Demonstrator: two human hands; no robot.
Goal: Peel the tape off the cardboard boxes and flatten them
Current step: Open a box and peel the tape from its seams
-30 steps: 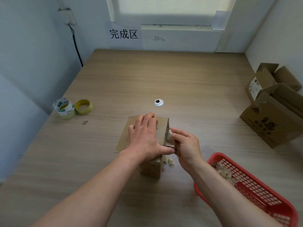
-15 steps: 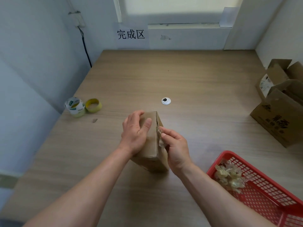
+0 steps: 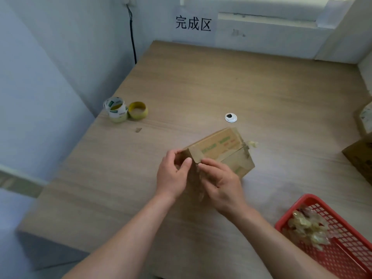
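Observation:
A small brown cardboard box [image 3: 223, 150] lies tilted on the wooden table [image 3: 201, 81], its taped seam facing up. Clear tape with green print [image 3: 217, 146] runs along that seam, and a loose crumpled end of tape [image 3: 252, 144] sticks out at the box's far right corner. My left hand [image 3: 173, 175] grips the near left corner of the box. My right hand [image 3: 220, 181] pinches the tape end at that same corner, right beside my left thumb.
A red plastic basket [image 3: 340, 256] holding crumpled tape stands at the near right. More cardboard boxes [image 3: 362, 156] sit at the right edge. Two tape rolls [image 3: 125, 110] lie at the left table edge. A cable grommet [image 3: 230, 117] is set in the table behind the box.
The box has been turned so its taped seam faces up and it lies across the table. My left hand went from the top to the near corner; my right hand shifted there too.

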